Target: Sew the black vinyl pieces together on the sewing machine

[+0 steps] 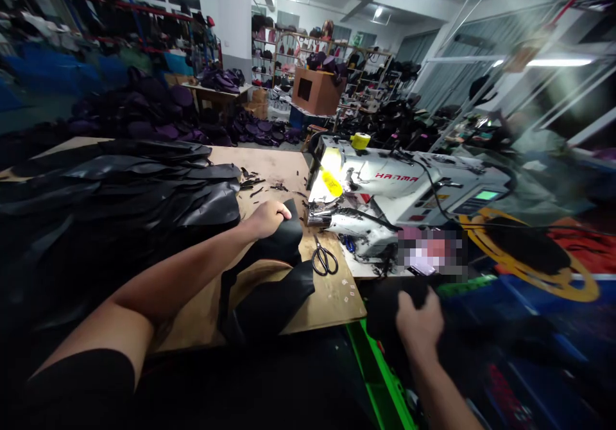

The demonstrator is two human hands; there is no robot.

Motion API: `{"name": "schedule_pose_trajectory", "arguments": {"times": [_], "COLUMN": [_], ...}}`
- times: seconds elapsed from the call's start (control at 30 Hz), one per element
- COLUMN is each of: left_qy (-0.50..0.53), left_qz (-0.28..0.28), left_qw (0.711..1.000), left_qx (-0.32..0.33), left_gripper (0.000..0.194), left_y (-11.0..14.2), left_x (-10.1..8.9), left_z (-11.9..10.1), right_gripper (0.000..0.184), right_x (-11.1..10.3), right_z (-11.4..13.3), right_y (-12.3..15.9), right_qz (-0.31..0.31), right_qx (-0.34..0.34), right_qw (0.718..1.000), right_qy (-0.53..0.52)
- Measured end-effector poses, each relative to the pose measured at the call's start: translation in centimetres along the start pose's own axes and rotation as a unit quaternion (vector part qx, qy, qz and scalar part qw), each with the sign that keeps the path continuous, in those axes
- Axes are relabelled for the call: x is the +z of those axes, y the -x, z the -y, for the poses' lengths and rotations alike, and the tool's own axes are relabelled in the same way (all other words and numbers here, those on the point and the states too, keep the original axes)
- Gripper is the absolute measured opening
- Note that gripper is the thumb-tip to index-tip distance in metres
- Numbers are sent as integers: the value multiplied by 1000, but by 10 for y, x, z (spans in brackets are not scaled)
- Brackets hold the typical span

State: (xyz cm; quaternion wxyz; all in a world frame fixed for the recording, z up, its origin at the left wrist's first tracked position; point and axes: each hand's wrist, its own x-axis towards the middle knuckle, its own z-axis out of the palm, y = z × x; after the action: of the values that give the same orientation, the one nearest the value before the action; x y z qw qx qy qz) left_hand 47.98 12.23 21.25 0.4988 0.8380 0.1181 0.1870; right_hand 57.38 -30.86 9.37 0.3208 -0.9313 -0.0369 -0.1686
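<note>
Over the wooden table [332, 305], my left hand [267, 219] is closed on a black leatherlike piece [283, 240], near the scissors [324, 257]. My right hand [418, 321], just past the table edge, is clenching another black piece [392, 308]; the white sewing machine [409, 186] stands ahead.

Plywood table [332, 305], stacked black leatherette panels [144, 186], scissors [325, 258] (black-handled), scraps [253, 183]

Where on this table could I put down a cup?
Bare wood shows below the scissors, by the table's front edge, and behind the left hand, between the black leather pile and the sewing machine. The pile crowds the left side.
</note>
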Motion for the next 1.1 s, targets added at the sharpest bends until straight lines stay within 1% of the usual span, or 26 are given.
{"name": "schedule_pose_trajectory", "arguments": {"times": [0.03,0.07,0.1,0.13,0.17,0.2,0.23,0.27,0.3,0.33,0.4,0.43,0.47,0.5,0.53,0.57,0.6,0.63,0.67,0.73,0.77,0.8,0.83,0.93,1.03,1.1], "left_qy": [20,54,98,142,177,195,187,153,98,30,-100,-145,-170,-177,-168,-151,-130,-111,-101,-112,-126,-140,-150,-138,-77,-45], "left_qz": [23,60,106,153,191,217,233,243,255,271,280,274,264,259,263,272,280,281,278,264,253,242,230,205,216,218], "left_qw": [999,994,982,964,947,936,933,939,945,947,946,946,947,949,950,950,950,952,952,953,953,954,956,967,973,975], "left_qx": [-35,-78,-124,-163,-188,-199,-198,-190,-179,-167,-128,-99,-68,-39,-12,12,34,54,73,100,106,106,99,63,22,-2], "left_gripper": [12,12,19,31,41,46,45,37,27,18,11,10,10,9,7,5,3,3,5,10,14,17,20,21,15,10], "left_y": [-2,-4,-7,-11,-14,-18,-20,-23,-24,-24,-22,-19,-16,-13,-11,-8,-6,-5,-6,-9,-12,-15,-18,-22,-18,-14], "left_x": [-2,-4,-9,-14,-21,-28,-35,-41,-45,-48,-50,-50,-49,-48,-47,-47,-47,-47,-47,-48,-48,-49,-50,-50,-44,-36], "left_z": [-6,-13,-19,-26,-32,-37,-41,-45,-47,-48,-47,-47,-46,-46,-45,-45,-45,-46,-46,-46,-45,-43,-41,-28,-17,-14], "right_gripper": [77,70,62,58,57,60,63,64,63,61,48,42,41,45,51,59,65,69,70,63,60,57,55,46,40,39], "right_x": [7,13,19,25,30,35,41,47,53,59,71,77,82,87,92,97,103,108,113,121,124,124,123,108,86,75], "right_z": [41,83,124,162,197,226,250,269,281,288,288,283,275,265,254,243,234,226,219,212,210,208,207,202,195,189], "right_y": [11,22,32,41,48,55,60,65,69,72,72,69,63,55,45,34,23,14,6,-1,-1,0,2,7,9,12], "right_qz": [-9,26,87,173,239,290,322,340,351,363,399,409,399,366,320,275,267,305,373,518,565,592,602,596,602,607], "right_qx": [-16,-78,-158,-237,-297,-343,-375,-395,-403,-401,-356,-312,-256,-197,-144,-108,-97,-106,-121,-140,-140,-137,-135,-144,-131,-116], "right_qw": [998,988,964,923,884,854,834,822,816,810,799,798,805,820,836,849,849,837,814,752,729,718,716,731,735,738], "right_qy": [-57,-129,-198,-248,-269,-263,-245,-229,-220,-225,-275,-315,-356,-393,-421,-438,-445,-442,-428,-382,-359,-340,-327,-299,-284,-272]}}
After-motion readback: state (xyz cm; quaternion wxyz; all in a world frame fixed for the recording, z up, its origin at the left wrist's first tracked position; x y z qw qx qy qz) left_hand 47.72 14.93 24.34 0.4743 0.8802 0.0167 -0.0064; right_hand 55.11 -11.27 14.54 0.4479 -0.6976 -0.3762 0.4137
